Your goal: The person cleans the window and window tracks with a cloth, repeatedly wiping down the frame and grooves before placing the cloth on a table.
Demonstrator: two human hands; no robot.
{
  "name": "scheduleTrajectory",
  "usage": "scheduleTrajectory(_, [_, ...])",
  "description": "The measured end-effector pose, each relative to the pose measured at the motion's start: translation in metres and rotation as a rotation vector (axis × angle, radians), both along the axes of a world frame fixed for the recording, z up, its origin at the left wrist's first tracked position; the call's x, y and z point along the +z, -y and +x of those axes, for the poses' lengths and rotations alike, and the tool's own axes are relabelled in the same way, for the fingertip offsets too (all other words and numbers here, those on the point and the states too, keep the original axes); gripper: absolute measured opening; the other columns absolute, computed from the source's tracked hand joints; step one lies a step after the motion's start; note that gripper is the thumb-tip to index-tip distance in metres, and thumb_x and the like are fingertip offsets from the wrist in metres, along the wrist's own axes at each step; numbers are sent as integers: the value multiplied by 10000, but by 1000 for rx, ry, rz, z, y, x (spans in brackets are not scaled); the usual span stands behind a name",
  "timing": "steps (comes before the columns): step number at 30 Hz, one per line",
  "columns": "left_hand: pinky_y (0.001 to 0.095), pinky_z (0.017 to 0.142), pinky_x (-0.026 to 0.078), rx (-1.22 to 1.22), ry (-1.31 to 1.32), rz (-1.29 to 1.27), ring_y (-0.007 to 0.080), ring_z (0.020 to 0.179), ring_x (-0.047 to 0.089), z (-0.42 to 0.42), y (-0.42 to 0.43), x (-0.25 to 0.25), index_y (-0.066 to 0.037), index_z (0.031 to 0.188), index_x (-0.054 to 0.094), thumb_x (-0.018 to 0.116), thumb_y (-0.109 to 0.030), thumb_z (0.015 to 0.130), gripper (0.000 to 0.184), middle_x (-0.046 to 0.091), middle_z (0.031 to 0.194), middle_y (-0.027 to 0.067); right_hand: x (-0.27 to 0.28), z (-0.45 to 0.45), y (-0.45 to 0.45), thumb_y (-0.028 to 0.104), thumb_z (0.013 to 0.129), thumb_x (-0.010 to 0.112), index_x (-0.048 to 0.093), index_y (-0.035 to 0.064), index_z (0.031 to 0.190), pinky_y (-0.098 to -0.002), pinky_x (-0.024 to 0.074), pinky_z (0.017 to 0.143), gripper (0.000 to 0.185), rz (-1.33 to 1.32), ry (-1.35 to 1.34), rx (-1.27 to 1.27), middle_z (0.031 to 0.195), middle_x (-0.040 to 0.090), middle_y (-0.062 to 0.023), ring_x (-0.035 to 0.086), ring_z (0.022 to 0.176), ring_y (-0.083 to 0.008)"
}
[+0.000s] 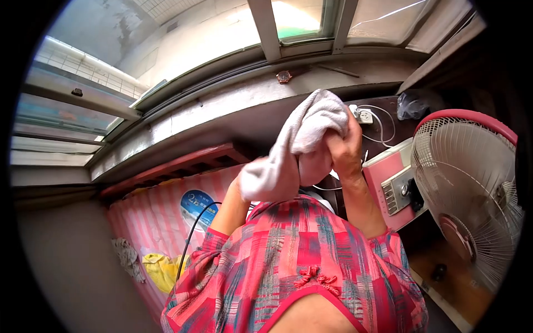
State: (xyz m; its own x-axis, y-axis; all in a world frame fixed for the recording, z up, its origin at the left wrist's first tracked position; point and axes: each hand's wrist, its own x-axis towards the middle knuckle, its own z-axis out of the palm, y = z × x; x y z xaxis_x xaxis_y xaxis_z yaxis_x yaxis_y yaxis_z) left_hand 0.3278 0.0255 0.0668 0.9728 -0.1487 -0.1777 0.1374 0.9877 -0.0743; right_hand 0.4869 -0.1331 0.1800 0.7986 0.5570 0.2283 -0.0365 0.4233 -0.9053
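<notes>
Head view: a pale towel hangs bunched in the air before the person's chest, its upper part folded over and its lower end drooping to the left. The right hand grasps it at the upper right, fingers bent into the fabric. The left hand is at the lower left end, mostly covered by the towel (only the wrist side shows well), so I cannot tell how its fingers are set.

Below the towel is the person's plaid top, red with grey and blue, with knotted trim near the neckline.

Just right of the right hand, a white socket sits by a looped white cord, with a clear plastic bag near them. Farther right, a pink box with a row of keys stands beside a fan (pink rim, wire cage).

To the left, a pink striped sheet bears a round blue disc with white print and a yellow cloth. A black cord curves past the left forearm.

Beyond the towel runs the sill under the window; a watch lies on it.
</notes>
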Motion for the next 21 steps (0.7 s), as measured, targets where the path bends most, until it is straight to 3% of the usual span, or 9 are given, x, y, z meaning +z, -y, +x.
scheduleTrajectory(2, [318,774,528,-175,-24,660,211,812,651,-5,6,40,24,1181,549,645,-141,822,405,653,948,101,-9,-1,-5,59,806,576,534,-13,1086,-247,439,848,291,82,-71,21,983,597,-30,549,911,-98])
scheduleTrajectory(4, [333,768,535,-175,-141,971,206,815,657,-4,-7,27,27,1188,541,697,-134,773,471,660,975,108,-8,-4,-9,60,805,552,533,-30,1098,-249,442,845,308,-23,91,5,978,609,-46,558,909,-108])
scheduleTrajectory(7, [331,863,506,224,-177,882,220,964,626,-4,-38,30,35,1234,499,710,-165,734,578,617,1095,121,-29,-3,-17,98,747,600,546,-24,1131,-270,476,803,406,-327,231,85,937,649,-111,596,873,-136])
scheduleTrajectory(10, [416,922,489,523,-72,752,300,1035,594,-14,-92,57,44,1278,465,530,-316,755,638,583,1174,192,-2,-9,-31,124,680,749,568,16,1175,-280,478,829,537,-625,347,286,1014,662,-115,635,912,-171])
scheduleTrajectory(12, [432,966,451,742,140,829,305,1083,567,-28,-137,50,30,1298,458,439,-446,774,709,566,1218,180,-15,-10,-45,176,651,771,575,28,1114,-342,500,809,524,-670,529,382,958,658,-182,651,911,-307])
scheduleTrajectory(16, [423,1010,382,1128,241,990,254,1113,523,-36,-172,58,-10,1254,497,529,-257,826,495,572,1147,123,-15,0,-78,131,640,651,577,55,879,-426,482,683,261,-926,764,372,790,609,-158,598,762,-382])
scheduleTrajectory(17, [424,1015,365,1222,260,1092,244,1113,503,-37,-180,59,-23,1209,535,569,-197,821,427,572,1118,103,-25,11,-84,114,622,600,546,44,821,-432,471,652,219,-866,816,266,750,581,-160,578,719,-382])
scheduleTrajectory(20, [408,829,460,1177,303,503,243,854,543,-46,-179,69,-72,872,599,641,-207,762,179,545,911,49,-22,33,-92,-18,670,541,580,12,874,-277,451,653,210,-775,436,175,712,551,-99,565,699,-164])
scheduleTrajectory(21, [381,795,453,1207,-72,1204,238,836,538,-57,-182,54,-60,880,590,644,-246,768,223,546,901,56,-17,37,-94,-30,677,533,579,8,876,-265,447,662,208,-805,418,111,722,556,-86,553,719,-133])
